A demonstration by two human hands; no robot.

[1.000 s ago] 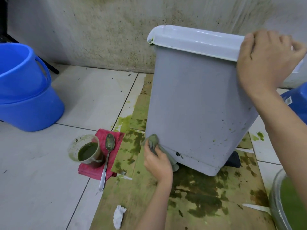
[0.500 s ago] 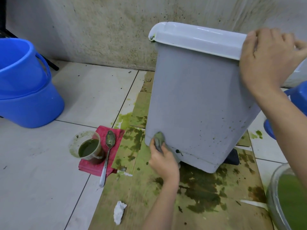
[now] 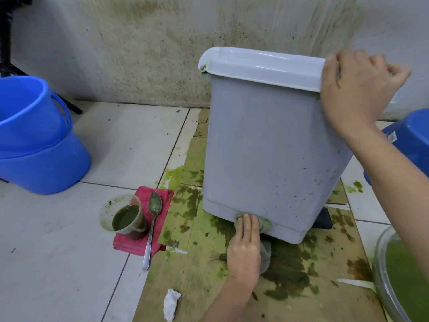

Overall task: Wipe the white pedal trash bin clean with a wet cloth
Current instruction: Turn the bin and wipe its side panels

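Note:
The white pedal trash bin [image 3: 267, 147] is tilted on stained cardboard, its lid [image 3: 262, 66] closed and dark specks on its lower right side. My right hand [image 3: 350, 94] grips the lid's right corner. My left hand [image 3: 243, 249] holds a grey-green wet cloth [image 3: 264, 225] and presses it against the bin's bottom front edge. Part of the cloth hangs below my palm. The black pedal [image 3: 323, 220] shows under the bin's right side.
Stacked blue buckets [image 3: 34, 140] stand at the left. A cup of green liquid [image 3: 125, 219] and a spoon [image 3: 153, 224] rest on a red cloth [image 3: 162, 198]. A glass bowl of green stuff [image 3: 404, 275], a blue container [image 3: 408, 135] and a crumpled tissue [image 3: 171, 303] lie nearby.
My left hand has slid the cloth to the right along the bin's bottom edge, from the left corner to the middle. My right hand keeps its hold on the lid.

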